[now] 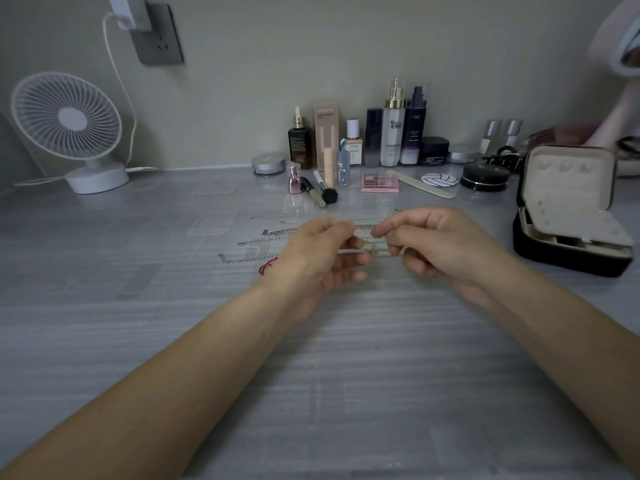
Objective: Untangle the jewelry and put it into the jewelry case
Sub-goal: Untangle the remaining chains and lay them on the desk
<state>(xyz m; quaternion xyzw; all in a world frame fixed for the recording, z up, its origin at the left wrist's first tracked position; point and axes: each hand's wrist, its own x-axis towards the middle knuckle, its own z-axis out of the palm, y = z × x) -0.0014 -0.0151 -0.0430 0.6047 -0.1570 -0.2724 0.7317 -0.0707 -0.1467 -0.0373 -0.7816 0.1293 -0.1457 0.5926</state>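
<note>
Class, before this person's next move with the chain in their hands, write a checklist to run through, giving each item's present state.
1. Both hands grip the chain: ok; the left hand and right hand pinch it, stretched between them.
2. The chain is free of knots: cannot tell; too blurred.
3. The jewelry case is open: ok.
4. A free slot inside the jewelry case: cannot tell.
5. The table between right hand and jewelry case is bare: ok.

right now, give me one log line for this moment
stage: untangling | left hand: pinching chain | right hand: pinching same chain | other chains: on table | jewelry case: open, right of hands
</note>
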